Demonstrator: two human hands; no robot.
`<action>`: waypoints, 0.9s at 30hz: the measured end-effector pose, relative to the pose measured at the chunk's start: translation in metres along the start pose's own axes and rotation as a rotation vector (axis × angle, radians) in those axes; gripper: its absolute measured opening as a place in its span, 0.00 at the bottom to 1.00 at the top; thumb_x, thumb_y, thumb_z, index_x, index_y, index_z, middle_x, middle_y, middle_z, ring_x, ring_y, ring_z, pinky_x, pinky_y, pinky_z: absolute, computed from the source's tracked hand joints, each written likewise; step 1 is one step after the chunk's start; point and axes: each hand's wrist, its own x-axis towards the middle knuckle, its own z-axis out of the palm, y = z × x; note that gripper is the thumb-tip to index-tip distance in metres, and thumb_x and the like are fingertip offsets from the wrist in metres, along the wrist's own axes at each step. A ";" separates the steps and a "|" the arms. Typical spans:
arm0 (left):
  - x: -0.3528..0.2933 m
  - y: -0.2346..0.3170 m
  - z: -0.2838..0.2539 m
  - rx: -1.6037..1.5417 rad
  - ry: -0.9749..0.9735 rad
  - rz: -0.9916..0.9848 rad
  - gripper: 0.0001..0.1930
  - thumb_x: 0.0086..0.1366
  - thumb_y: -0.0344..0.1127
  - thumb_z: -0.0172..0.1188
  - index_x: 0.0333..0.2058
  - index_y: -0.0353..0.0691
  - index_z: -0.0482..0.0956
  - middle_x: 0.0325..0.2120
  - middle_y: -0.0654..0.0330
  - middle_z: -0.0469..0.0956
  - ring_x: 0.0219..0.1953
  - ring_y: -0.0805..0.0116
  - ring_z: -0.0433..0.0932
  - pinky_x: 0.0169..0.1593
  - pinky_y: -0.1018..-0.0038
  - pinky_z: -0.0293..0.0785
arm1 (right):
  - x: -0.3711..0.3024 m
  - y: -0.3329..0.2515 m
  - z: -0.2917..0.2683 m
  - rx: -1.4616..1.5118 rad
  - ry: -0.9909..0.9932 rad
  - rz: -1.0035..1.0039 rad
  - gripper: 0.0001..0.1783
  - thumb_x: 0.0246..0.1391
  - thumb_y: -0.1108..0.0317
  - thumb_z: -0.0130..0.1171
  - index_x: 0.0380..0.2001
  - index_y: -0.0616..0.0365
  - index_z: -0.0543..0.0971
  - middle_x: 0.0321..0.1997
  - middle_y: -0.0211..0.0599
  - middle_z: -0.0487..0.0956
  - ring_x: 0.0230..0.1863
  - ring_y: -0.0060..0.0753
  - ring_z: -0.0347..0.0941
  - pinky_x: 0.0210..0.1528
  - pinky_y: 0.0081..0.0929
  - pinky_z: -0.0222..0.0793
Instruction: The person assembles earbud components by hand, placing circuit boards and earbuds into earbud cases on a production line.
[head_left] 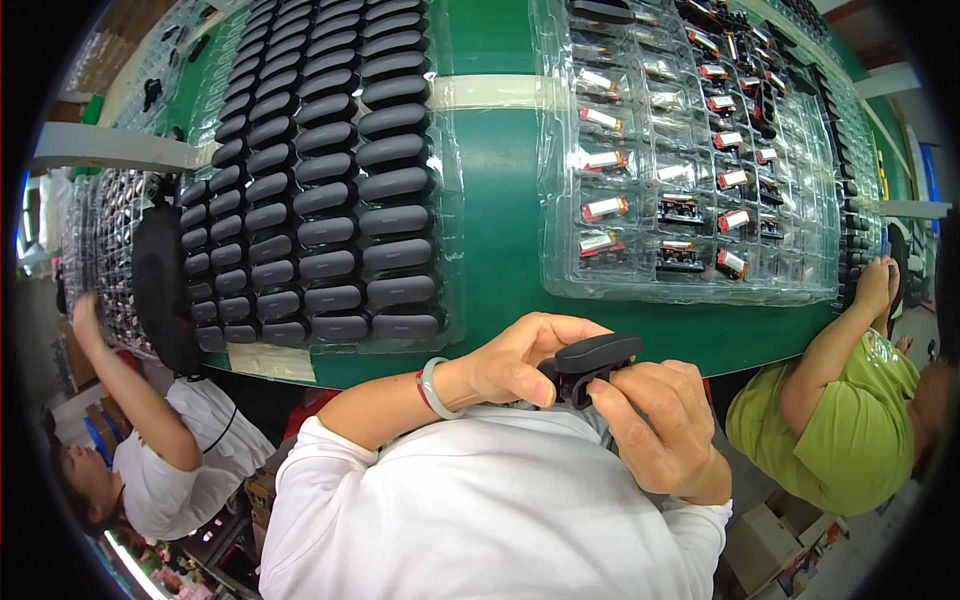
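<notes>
Black oval plastic case [600, 350]: underside likely being worked
Left hand [515, 365], right hand [662, 420]: grips clamped on it
Next move: probably needs steady pinch

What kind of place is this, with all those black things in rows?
Probably a small factory or workshop where gadgets are put together. Rows of matching black cases sit beside a clear tray of little silver-and-red parts, and people work on either side.

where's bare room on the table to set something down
The table is bare between the black cases and clear tray, short of the tape, and in a strip along that tray's near edge. Both sides are crowded.
</notes>
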 end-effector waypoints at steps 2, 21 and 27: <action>0.000 0.000 0.000 -0.003 0.000 -0.006 0.46 0.36 0.51 0.74 0.51 0.28 0.67 0.44 0.56 0.74 0.46 0.70 0.73 0.53 0.75 0.67 | -0.002 0.003 -0.001 0.066 -0.007 0.012 0.19 0.33 0.74 0.61 0.35 0.62 0.79 0.33 0.38 0.74 0.33 0.32 0.71 0.28 0.27 0.63; 0.001 -0.002 -0.002 -0.059 -0.096 -0.020 0.45 0.36 0.46 0.76 0.51 0.26 0.67 0.44 0.53 0.74 0.47 0.66 0.74 0.55 0.72 0.66 | -0.012 -0.002 0.001 0.044 0.062 -0.024 0.14 0.36 0.74 0.61 0.33 0.62 0.79 0.33 0.38 0.75 0.34 0.33 0.70 0.31 0.27 0.65; 0.001 -0.001 -0.003 -0.059 -0.100 -0.003 0.44 0.35 0.42 0.76 0.51 0.26 0.67 0.44 0.52 0.74 0.47 0.66 0.74 0.55 0.72 0.66 | -0.010 -0.012 0.001 -0.191 0.034 -0.056 0.11 0.40 0.72 0.60 0.32 0.58 0.80 0.33 0.37 0.76 0.34 0.30 0.72 0.32 0.26 0.64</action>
